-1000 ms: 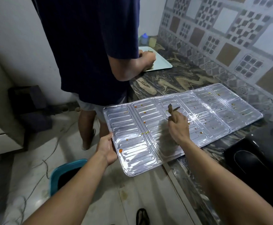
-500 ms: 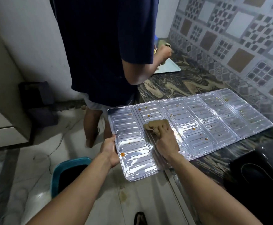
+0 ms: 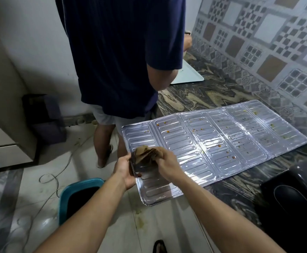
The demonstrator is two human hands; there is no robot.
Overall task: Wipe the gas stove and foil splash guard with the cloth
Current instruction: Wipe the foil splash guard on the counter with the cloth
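Both bare forearms are stretched forward, converging on the guard's [image 3: 213, 143] near left end. The left hand [image 3: 124, 171] is clamped on that end's outer edge, thumb laid on top, fingers tucked beneath. The right hand [image 3: 167, 162] is curled, knuckles up, just beside the left, its fingers pinched round the cloth [image 3: 147, 152] over the same end.

Under our right hand [image 3: 165, 162] we see a tan-brown cloth [image 3: 147, 152] on the shiny silver splash guard [image 3: 222, 141], ribbed and dotted orange and green. Beyond it, swirled brown-black counter [image 3: 203, 95]; below our left hand [image 3: 124, 170], a teal bin [image 3: 72, 190].
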